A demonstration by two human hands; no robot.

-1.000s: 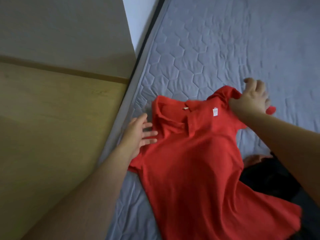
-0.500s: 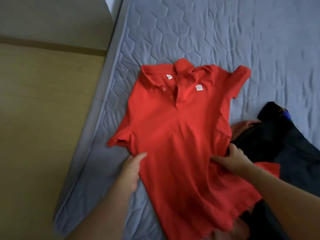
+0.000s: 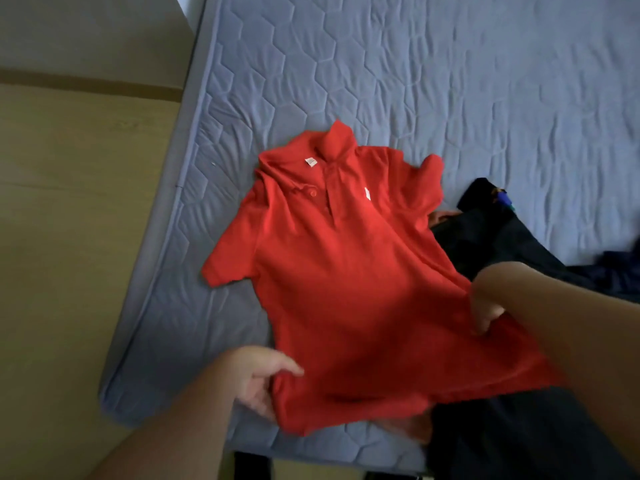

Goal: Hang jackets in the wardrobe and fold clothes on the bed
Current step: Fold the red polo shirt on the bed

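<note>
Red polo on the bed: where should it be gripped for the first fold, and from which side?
Judging by its pose, grip the polo at the hem corners, coming from the near edge of the bed. It lies front up, collar far, hem nearest. The left hand and right hand already pinch the hem there.

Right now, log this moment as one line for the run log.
step: fold red polo shirt | left hand: grips hem | right hand: grips hem edge | shirt: face-up on mattress | dark clothes: beside

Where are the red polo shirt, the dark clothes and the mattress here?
red polo shirt (image 3: 346, 289): head view, middle of its chest.
dark clothes (image 3: 491, 244): head view, upper fold beside the shirt.
mattress (image 3: 398, 81): head view, bare quilted top.
</note>
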